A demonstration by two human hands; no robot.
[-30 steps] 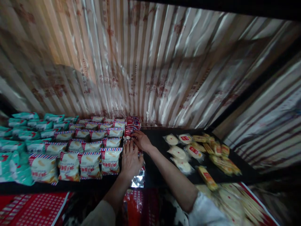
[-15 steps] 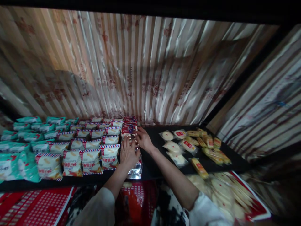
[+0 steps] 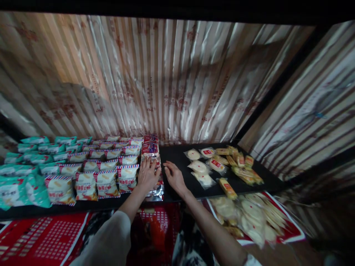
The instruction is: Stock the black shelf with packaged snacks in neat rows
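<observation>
A column of dark red and silver snack packets (image 3: 150,147) lies on the black shelf (image 3: 174,155), running from the back to the front edge. My left hand (image 3: 149,173) rests flat on these packets with its fingers stretched out, covering the middle of the column. Just to their right, my right hand (image 3: 174,179) hovers over or touches the shelf, fingers apart and holding nothing. Left of the column stand rows of white snack bags (image 3: 127,178) with red print and striped tops.
Teal snack bags (image 3: 39,190) fill the shelf's left end. Round pale crackers (image 3: 199,167) in clear wrap and yellow wrapped snacks (image 3: 246,175) lie to the right. Below are a red basket (image 3: 50,236) and a red-and-white container (image 3: 298,236) of wrapped crackers. A striped sheet (image 3: 172,81) hangs behind.
My right hand has come away from the packets, moving toward me and slightly right. My left hand stays on the packets. The view has shifted slightly.
</observation>
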